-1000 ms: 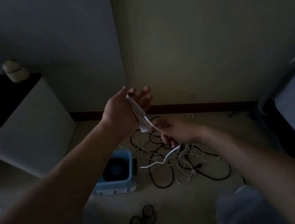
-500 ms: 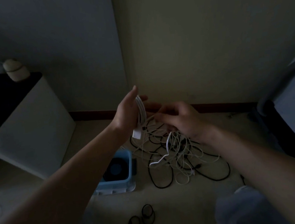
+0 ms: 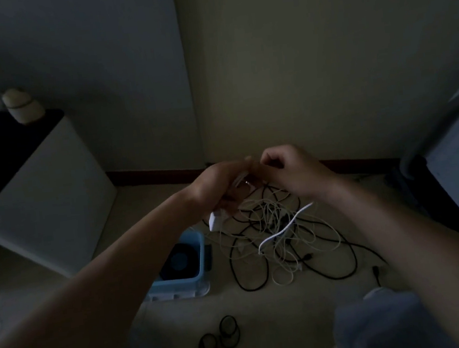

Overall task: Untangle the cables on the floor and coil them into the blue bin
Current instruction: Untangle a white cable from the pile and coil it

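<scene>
Cable [image 3: 287, 226] looked light, limp and springy; loops would slip unless pinched at the bundle. The left hand [image 3: 218, 185] gripped its coil, the right hand [image 3: 296, 172] pinched the strand alongside, above the floor tangle [image 3: 280, 236] beside the bin [image 3: 201, 251].

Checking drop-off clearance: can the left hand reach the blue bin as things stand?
Probably yes. The bin sits open-topped just below the left hand, with nothing else over its opening. But that hand grips a coiled white cable whose tail the right hand holds, so both are occupied.
</scene>
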A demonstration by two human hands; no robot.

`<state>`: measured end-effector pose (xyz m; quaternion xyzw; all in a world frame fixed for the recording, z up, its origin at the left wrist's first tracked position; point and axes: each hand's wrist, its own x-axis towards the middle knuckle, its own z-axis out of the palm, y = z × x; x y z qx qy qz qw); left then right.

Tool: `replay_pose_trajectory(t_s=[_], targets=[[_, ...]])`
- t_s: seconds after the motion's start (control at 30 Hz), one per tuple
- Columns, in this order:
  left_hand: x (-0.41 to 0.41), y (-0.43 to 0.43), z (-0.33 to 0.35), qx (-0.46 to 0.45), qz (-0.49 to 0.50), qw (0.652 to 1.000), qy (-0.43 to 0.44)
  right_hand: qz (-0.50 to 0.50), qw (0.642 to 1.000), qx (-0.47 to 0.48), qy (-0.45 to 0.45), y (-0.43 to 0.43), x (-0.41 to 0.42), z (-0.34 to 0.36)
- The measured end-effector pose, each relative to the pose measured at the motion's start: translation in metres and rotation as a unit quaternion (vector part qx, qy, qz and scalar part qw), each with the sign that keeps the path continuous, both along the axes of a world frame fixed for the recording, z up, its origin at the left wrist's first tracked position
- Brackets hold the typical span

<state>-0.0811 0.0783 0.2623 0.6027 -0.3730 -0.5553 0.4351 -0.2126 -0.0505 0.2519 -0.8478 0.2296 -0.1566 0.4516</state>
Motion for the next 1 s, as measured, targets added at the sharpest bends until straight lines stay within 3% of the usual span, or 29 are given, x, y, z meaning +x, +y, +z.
replay_pose_trajectory(t_s=[0.1, 0.2, 0.3, 0.43, 0.6, 0.77, 0.9, 1.0], targets=[[0.002, 0.002, 0.000, 0.017, -0.003, 0.999, -0.041, 0.048, 0.998, 0.036, -0.011, -0.010, -0.004, 0.002], [0.004, 0.002, 0.001, 0.010, -0.031, 0.999, -0.024, 0.043, 0.996, 0.046, -0.065, -0.013, -0.008, 0.004], [0.001, -0.002, 0.003, -0.023, -0.033, 0.998, 0.038, 0.003, 0.992, 0.067, -0.109, -0.013, -0.004, 0.002], [0.001, -0.003, 0.004, -0.041, 0.029, 0.986, 0.159, 0.003, 0.997, 0.055, -0.061, -0.012, -0.002, -0.007], [0.012, -0.002, 0.004, -0.109, 0.101, 0.929, 0.340, 0.020, 0.989, 0.145, 0.027, -0.008, 0.000, -0.027], [0.017, -0.002, -0.001, -0.132, 0.177, 0.874, 0.432, 0.057, 0.981, 0.160, 0.091, 0.013, 0.011, -0.030], [0.018, -0.002, 0.003, -0.145, 0.245, 0.871, 0.401, 0.104, 0.984, 0.098, 0.108, 0.021, 0.011, -0.029], [0.019, -0.003, 0.003, -0.153, 0.279, 0.882, 0.348, 0.127, 0.978, 0.131, 0.100, 0.024, 0.007, -0.024]])
